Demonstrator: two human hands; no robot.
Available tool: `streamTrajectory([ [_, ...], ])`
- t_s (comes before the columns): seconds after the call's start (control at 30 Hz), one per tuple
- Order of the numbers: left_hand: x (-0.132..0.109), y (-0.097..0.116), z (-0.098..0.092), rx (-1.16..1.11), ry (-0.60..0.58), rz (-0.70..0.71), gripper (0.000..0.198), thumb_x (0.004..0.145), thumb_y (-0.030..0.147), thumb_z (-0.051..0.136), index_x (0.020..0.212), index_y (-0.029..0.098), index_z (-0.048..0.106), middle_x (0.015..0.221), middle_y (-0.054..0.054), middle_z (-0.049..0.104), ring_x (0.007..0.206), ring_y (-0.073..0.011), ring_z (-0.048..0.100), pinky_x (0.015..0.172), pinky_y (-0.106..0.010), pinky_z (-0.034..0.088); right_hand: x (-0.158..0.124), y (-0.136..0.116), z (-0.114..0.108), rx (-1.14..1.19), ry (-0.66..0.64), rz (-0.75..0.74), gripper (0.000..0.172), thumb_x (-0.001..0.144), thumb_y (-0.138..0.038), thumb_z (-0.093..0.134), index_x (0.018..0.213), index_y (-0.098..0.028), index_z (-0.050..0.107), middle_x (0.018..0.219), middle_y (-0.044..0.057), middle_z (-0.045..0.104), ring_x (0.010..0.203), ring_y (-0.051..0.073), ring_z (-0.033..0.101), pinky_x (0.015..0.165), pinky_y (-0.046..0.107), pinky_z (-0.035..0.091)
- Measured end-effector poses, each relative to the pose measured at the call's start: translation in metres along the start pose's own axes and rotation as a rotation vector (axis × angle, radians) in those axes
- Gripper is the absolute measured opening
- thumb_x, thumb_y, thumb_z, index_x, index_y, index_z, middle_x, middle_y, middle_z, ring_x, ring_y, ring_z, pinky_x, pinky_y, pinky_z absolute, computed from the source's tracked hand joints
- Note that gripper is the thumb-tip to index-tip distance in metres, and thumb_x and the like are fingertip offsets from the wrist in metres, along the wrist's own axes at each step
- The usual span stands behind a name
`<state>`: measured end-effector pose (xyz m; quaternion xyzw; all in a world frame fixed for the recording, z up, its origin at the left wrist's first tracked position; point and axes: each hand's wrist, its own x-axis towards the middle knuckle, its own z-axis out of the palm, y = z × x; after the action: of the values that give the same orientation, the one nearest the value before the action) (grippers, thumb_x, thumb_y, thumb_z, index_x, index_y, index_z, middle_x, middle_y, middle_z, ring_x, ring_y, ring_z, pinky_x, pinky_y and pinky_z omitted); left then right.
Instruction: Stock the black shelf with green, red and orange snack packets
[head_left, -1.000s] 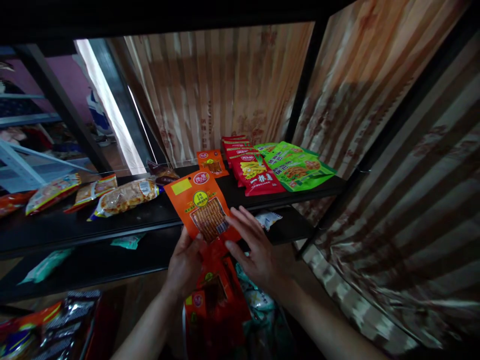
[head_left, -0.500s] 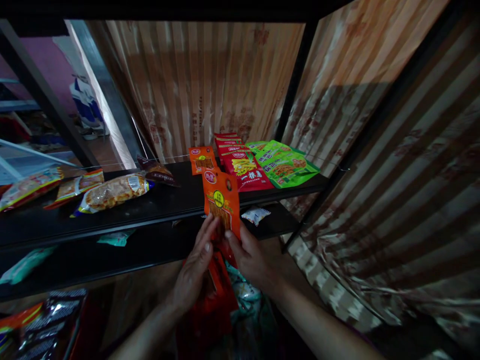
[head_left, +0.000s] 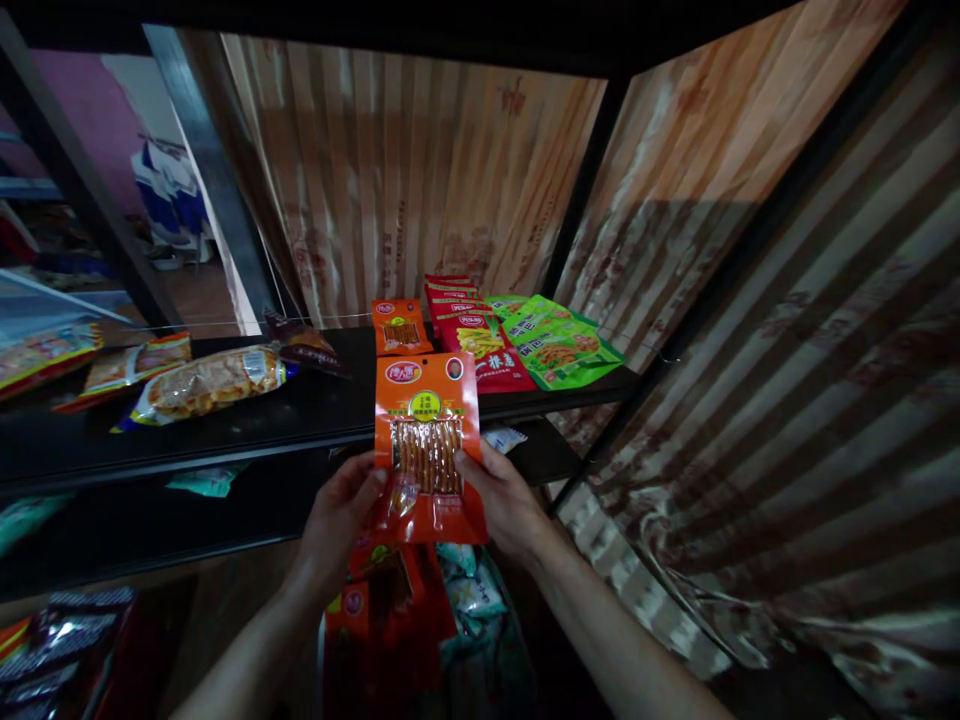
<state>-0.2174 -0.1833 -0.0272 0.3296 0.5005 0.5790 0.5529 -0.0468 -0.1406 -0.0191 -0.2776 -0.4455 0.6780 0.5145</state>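
Observation:
Both hands hold an orange snack packet (head_left: 427, 455) upright, its front with a clear window of brown sticks facing me. My left hand (head_left: 349, 505) pinches its left edge, thumb in front and fingers partly hidden. My right hand (head_left: 504, 500) grips the right edge, thumb on the front. Just behind it, a similar orange packet (head_left: 400, 326) lies on the black shelf (head_left: 330, 400). Red snack packets (head_left: 480, 340) overlap in a row to its right. Below my hands, more orange packets (head_left: 390, 620) sit in a container beside teal-and-white packets (head_left: 476, 600).
Green packets (head_left: 559, 345) lie at the shelf's right end. A long bread-like packet (head_left: 210, 385), a dark brown packet (head_left: 304, 345) and other snacks lie left. A lower shelf (head_left: 262, 510) holds a few small packets. Black posts (head_left: 592, 170) and a striped curtain (head_left: 420, 180) enclose the back and right.
The orange packet has turned to face me squarely and come nearer. My left hand has shifted from its front to its left edge. The view has moved slightly.

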Motion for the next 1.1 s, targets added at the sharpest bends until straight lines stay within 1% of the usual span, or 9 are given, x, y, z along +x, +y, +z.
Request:
streamTrajectory([
  [0.13, -0.004, -0.001, 0.003, -0.189, -0.139, -0.173, 0.039, 0.061, 0.035, 0.080, 0.093, 0.017, 0.069, 0.091, -0.006, 0.073, 0.077, -0.0202, 0.068, 0.073, -0.032, 0.053, 0.000, 0.003, 0.001, -0.008, -0.055, 0.063, 0.039, 0.071, -0.043, 0.072, 0.103, -0.022, 0.063, 0.104, 0.004, 0.070, 0.103, 0.025, 0.063, 0.092, 0.041, 0.048],
  [0.2, -0.004, -0.003, 0.002, -0.255, -0.147, -0.217, 0.038, 0.061, 0.034, 0.080, 0.094, 0.018, 0.069, 0.089, -0.006, 0.073, 0.081, -0.0223, 0.069, 0.075, -0.035, 0.054, -0.001, 0.004, 0.001, -0.032, -0.072, 0.071, 0.041, 0.071, -0.045, 0.072, 0.103, -0.021, 0.063, 0.102, 0.006, 0.070, 0.101, 0.025, 0.064, 0.090, 0.042, 0.049],
  [0.47, 0.003, -0.005, -0.007, -0.288, -0.025, -0.173, 0.033, 0.063, 0.032, 0.079, 0.091, 0.020, 0.069, 0.084, -0.004, 0.074, 0.086, -0.0251, 0.070, 0.079, -0.040, 0.055, -0.003, 0.009, 0.001, -0.190, -0.095, 0.046, 0.041, 0.075, -0.050, 0.066, 0.106, -0.022, 0.061, 0.101, 0.005, 0.070, 0.097, 0.024, 0.065, 0.087, 0.041, 0.051],
  [0.6, 0.004, -0.011, -0.011, -0.268, -0.032, -0.188, 0.034, 0.065, 0.036, 0.077, 0.093, 0.020, 0.068, 0.084, -0.004, 0.074, 0.082, -0.0259, 0.070, 0.076, -0.041, 0.056, -0.004, 0.017, 0.002, -0.203, -0.088, 0.031, 0.042, 0.076, -0.044, 0.067, 0.111, -0.024, 0.058, 0.100, 0.005, 0.069, 0.092, 0.023, 0.067, 0.086, 0.042, 0.051],
  [0.77, 0.014, 0.002, -0.006, -0.226, -0.033, -0.151, 0.037, 0.063, 0.038, 0.077, 0.094, 0.020, 0.068, 0.081, -0.004, 0.074, 0.078, -0.0257, 0.070, 0.074, -0.040, 0.056, 0.003, 0.019, 0.002, -0.175, 0.019, -0.013, 0.057, 0.075, -0.041, 0.069, 0.126, -0.028, 0.047, 0.106, 0.006, 0.068, 0.095, 0.023, 0.066, 0.088, 0.045, 0.050],
  [0.87, 0.033, 0.027, 0.007, -0.152, -0.007, -0.029, 0.040, 0.061, 0.039, 0.076, 0.093, 0.017, 0.068, 0.081, -0.005, 0.073, 0.078, -0.0252, 0.069, 0.072, -0.039, 0.055, 0.021, 0.012, 0.002, -0.180, 0.101, -0.117, 0.064, 0.074, -0.039, 0.070, 0.130, -0.029, 0.042, 0.117, 0.007, 0.063, 0.102, 0.022, 0.063, 0.092, 0.043, 0.048],
  [0.93, 0.054, 0.045, 0.019, -0.111, 0.001, 0.063, 0.040, 0.060, 0.038, 0.075, 0.091, 0.015, 0.066, 0.083, -0.007, 0.073, 0.076, -0.0249, 0.069, 0.072, -0.038, 0.055, 0.042, 0.004, 0.003, -0.286, 0.126, -0.210, 0.054, 0.073, -0.039, 0.070, 0.122, -0.027, 0.051, 0.123, 0.007, 0.059, 0.109, 0.023, 0.060, 0.094, 0.040, 0.047],
  [1.0, 0.080, 0.062, 0.032, -0.073, 0.071, 0.191, 0.035, 0.062, 0.034, 0.072, 0.089, 0.014, 0.064, 0.082, -0.006, 0.072, 0.072, -0.0225, 0.068, 0.071, -0.036, 0.055, 0.070, -0.005, 0.005, -0.496, 0.157, -0.291, 0.034, 0.075, -0.037, 0.066, 0.105, -0.022, 0.063, 0.128, 0.009, 0.054, 0.120, 0.024, 0.052, 0.095, 0.036, 0.047],
  [1.1, 0.130, 0.083, 0.048, 0.085, 0.155, 0.393, 0.025, 0.073, 0.022, 0.060, 0.096, 0.014, 0.061, 0.091, -0.005, 0.072, 0.077, -0.0181, 0.068, 0.073, -0.030, 0.053, 0.115, -0.020, 0.010, -0.771, 0.261, -0.390, 0.028, 0.079, -0.026, 0.056, 0.105, -0.018, 0.066, 0.136, 0.011, 0.046, 0.128, 0.022, 0.044, 0.101, 0.035, 0.042],
])
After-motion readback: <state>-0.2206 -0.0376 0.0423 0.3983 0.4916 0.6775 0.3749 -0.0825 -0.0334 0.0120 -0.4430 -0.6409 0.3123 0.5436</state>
